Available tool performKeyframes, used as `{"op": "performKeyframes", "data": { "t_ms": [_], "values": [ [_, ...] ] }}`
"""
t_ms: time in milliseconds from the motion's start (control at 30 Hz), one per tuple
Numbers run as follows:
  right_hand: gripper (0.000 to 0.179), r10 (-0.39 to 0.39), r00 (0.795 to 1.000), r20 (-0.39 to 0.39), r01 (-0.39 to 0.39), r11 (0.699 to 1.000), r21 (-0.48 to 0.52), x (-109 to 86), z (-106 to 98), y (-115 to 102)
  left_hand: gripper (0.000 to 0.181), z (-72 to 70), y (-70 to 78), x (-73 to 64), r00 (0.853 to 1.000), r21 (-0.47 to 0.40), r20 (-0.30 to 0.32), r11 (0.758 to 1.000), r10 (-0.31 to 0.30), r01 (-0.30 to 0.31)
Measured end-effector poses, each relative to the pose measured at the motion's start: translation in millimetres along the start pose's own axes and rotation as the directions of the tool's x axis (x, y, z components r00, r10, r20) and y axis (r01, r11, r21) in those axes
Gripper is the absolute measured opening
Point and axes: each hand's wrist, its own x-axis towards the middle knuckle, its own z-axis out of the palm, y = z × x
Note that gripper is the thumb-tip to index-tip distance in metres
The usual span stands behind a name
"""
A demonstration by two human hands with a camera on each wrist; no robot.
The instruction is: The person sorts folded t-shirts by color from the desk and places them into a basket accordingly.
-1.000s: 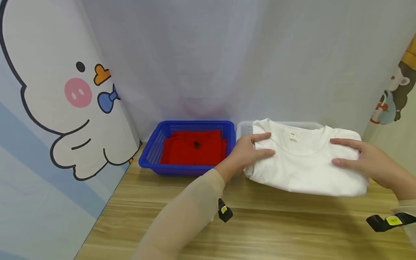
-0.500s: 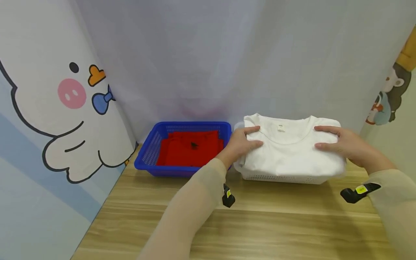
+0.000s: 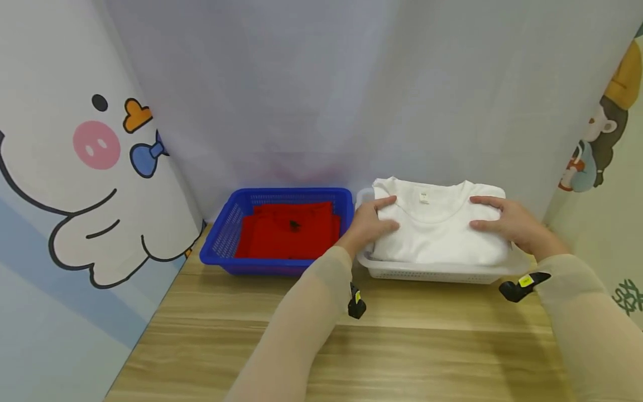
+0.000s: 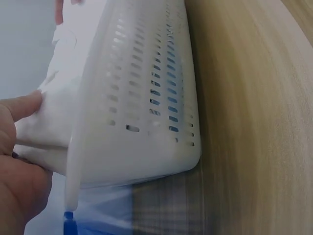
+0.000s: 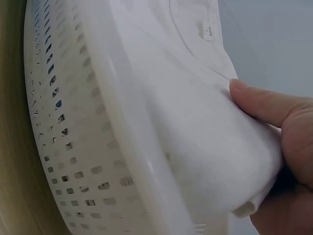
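A folded white T-shirt (image 3: 437, 237), its neckline and label (image 3: 424, 197) toward the back, lies inside the rim of a white slotted basket (image 3: 437, 274). My left hand (image 3: 368, 224) grips its left side, thumb on top in the left wrist view, where the basket wall (image 4: 122, 152) fills the middle. On the other side my right hand (image 3: 519, 226) holds the shirt's right edge. The right wrist view shows that thumb (image 5: 259, 103) pressing on the cloth and the other fingers mostly hidden beneath it. Bluish and dark patches show through the basket's slots.
Left of the white basket stands a blue basket (image 3: 266, 262) with folded red clothing (image 3: 286, 231) bearing a small dark mark. Both are on a wood-grain table (image 3: 412, 357), close to a pale curtain (image 3: 321, 95) behind. Printed cartoon figures (image 3: 95, 145) cover the sides.
Both hands have carried the white T-shirt back and leftward and lowered it into the white basket, whose front now shows. The head view has shifted slightly right.
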Motion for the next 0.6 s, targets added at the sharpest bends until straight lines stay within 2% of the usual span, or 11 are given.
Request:
{"op": "performKeyframes", "data": {
  "t_ms": [133, 233, 400, 600],
  "values": [
    [0.081, -0.002, 1.0, 0.0, 0.002, 1.0, 0.024, 0.9, 7.1, 6.6, 0.064, 7.7, -6.3, -0.1, 1.0, 0.019, -0.008, 0.999, -0.028, 0.029],
    [0.079, -0.027, 1.0, -0.012, 0.026, 0.999, -0.02, 0.7, 10.9, 5.8, 0.065, 10.7, -10.4, 1.0, 0.998, 0.028, -0.026, 0.998, -0.051, 0.052],
    [0.078, -0.064, 0.998, -0.013, 0.063, 0.996, -0.063, 2.7, 15.3, 3.3, 0.069, 12.6, -12.9, 3.1, 0.998, 0.039, -0.035, 0.998, -0.05, 0.051],
    [0.079, -0.035, 0.999, 0.001, 0.035, 0.997, -0.063, 6.5, 20.6, 10.5, 0.071, 15.2, -12.3, 2.8, 0.997, 0.087, -0.042, 0.994, -0.06, 0.063]
  ]
}}
